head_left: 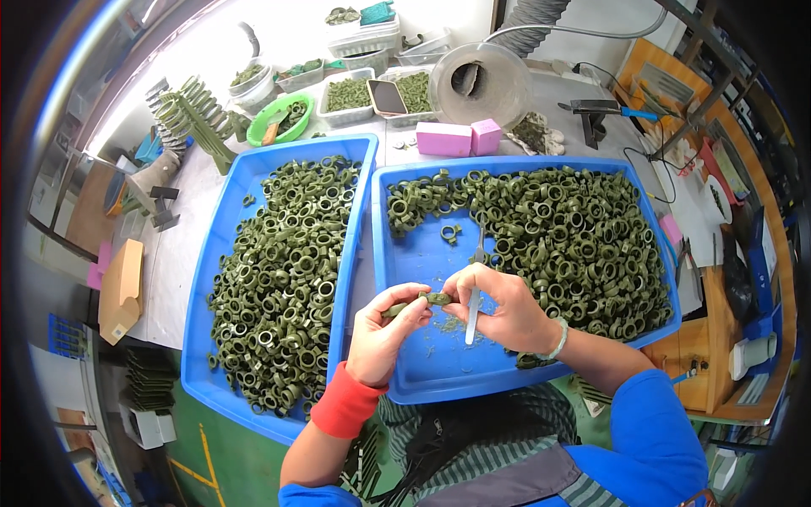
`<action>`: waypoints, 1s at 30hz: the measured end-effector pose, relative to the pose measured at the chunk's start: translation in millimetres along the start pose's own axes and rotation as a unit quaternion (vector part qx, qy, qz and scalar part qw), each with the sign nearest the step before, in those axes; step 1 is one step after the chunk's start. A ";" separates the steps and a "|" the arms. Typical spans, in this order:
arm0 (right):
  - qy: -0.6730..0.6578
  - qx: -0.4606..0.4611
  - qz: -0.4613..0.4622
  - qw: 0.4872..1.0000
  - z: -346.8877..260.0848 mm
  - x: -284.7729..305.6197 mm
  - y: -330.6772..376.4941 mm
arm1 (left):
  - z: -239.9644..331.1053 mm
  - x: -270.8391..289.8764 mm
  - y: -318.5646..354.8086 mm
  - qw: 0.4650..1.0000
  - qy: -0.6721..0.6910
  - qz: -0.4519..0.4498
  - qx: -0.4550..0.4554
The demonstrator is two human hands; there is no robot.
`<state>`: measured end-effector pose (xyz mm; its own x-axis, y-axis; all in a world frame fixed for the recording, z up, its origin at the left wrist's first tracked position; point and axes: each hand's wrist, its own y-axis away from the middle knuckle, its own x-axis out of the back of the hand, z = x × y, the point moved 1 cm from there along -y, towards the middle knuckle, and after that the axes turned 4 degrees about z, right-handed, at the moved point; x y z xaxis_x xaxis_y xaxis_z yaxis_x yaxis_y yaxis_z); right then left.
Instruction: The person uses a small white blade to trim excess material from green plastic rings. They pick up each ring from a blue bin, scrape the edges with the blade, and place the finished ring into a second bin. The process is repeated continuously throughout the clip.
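Observation:
My left hand (382,336), with a red band at the wrist, pinches a small dark green ring-shaped part (437,298) between thumb and fingertips. My right hand (511,311) comes up against the part's right side. Its fingers close around a slim knife-like tool (471,328) with a pale handle pointing down and a metal end pointing away from me. Both hands are above the near left part of the right blue tray (439,382). One loose green ring (450,234) lies apart on the tray floor, beside a large heap of similar rings (583,245).
Left of my hands stands another blue tray (196,355) heaped with green rings. Behind are pink blocks (443,139), a phone (387,97) on clear bins of green parts, a light green basket (304,127) and a wide clear funnel (507,89) on a hose. A black clamp-like tool (596,114) stands far right.

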<state>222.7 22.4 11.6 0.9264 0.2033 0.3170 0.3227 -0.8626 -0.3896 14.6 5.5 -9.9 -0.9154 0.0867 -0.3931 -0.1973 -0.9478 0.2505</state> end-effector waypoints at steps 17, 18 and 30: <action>-0.207 -0.133 -0.012 0.969 1.1 1.4 0.3 | 1.2 -0.6 2.3 0.992 -0.078 0.028 -0.099; -0.198 -0.122 -0.012 0.972 0.7 1.3 0.5 | 1.5 -0.4 2.4 0.991 -0.086 0.026 -0.101; 0.166 -0.114 -0.016 0.979 41.8 4.9 -14.3 | 8.5 4.6 -0.8 0.992 0.126 0.029 0.008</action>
<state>230.7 55.1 -17.4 0.7896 0.1025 0.6050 0.2636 -0.9470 -0.1836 7.6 9.2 -4.4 -0.8093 -0.0480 -0.5855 -0.1552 -0.9438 0.2919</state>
